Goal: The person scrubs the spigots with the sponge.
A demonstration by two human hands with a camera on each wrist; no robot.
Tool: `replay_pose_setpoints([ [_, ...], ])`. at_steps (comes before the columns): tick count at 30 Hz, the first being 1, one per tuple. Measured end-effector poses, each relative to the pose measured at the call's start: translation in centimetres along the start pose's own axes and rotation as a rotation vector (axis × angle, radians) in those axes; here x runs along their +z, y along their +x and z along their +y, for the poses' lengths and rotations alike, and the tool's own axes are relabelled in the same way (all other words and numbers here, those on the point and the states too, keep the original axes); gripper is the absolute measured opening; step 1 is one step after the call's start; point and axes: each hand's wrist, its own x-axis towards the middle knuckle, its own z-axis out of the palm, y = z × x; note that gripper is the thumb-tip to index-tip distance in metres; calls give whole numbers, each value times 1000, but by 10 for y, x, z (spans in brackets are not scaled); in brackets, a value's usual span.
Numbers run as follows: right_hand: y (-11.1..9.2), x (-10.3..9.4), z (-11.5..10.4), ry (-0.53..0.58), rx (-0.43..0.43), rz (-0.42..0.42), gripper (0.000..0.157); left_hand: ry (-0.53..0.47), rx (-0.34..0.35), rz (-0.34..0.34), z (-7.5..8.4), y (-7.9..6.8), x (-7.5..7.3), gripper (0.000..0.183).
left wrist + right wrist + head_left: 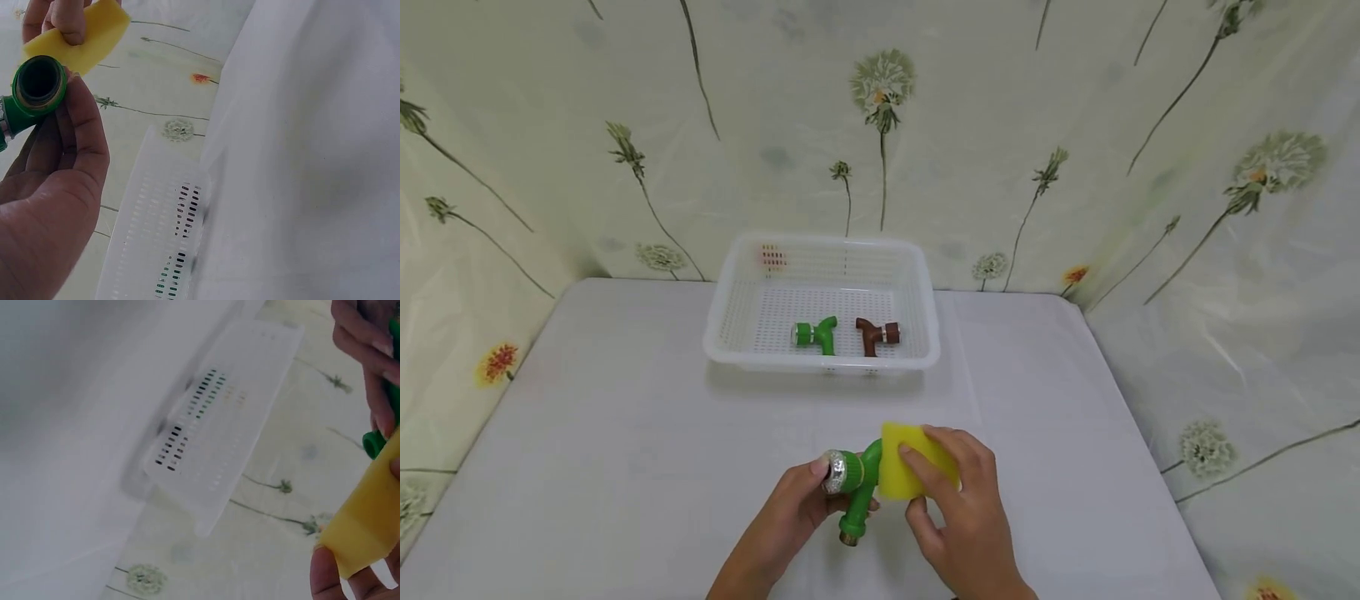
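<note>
A green tap [862,492] with a silver-ended knob is held up over the table's near side. My left hand [797,504] grips it, thumb on the knob and fingers behind the body. Its threaded end points down toward me. In my right hand [966,508] is a yellow sponge [895,479], pinched between fingers and thumb and right against the tap's spout. The left wrist view looks into the tap's open end [39,81], with the sponge [94,37] behind it. In the right wrist view the sponge [365,519] overlaps part of the tap.
A white perforated basket [820,363] stands at the back middle of the white-covered table [625,433]. Inside it lie a green tap [815,333] and a brown tap [872,335]. Sheeting with a dandelion print [775,125] encloses the back and sides.
</note>
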Motion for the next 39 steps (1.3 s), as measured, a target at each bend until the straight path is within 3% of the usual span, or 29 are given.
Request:
replay_pose_setpoints([
  [5, -2, -3, 7, -12, 89, -6, 50, -7, -18, -5, 2, 0, 1, 53],
  [9, 1, -7, 4, 74, 157, 36, 49, 19, 12, -9, -1, 0, 0, 48],
  [13, 6, -13, -12, 145, 190, 64, 44, 44, -28, 50, -4, -1, -1, 42],
  [17, 13, -14, -30, 168, 164, 93, 40, 67, -100, 106, -5, -1, 0, 42],
  [22, 17, -10, -40, 195, 121, 116, 36, 69, -78, 76, -5, -2, 2, 46],
  [28, 16, -6, -31, 120, 126, 75, 35, 14, -31, -13, -9, -3, 1, 45],
  [35, 11, -4, -18, -10, 111, 46, 37, 5, -30, -24, -12, -2, 3, 44],
  [39, 8, -3, -9, -55, 158, 28, 38, -10, -26, -36, -10, -2, 4, 42],
])
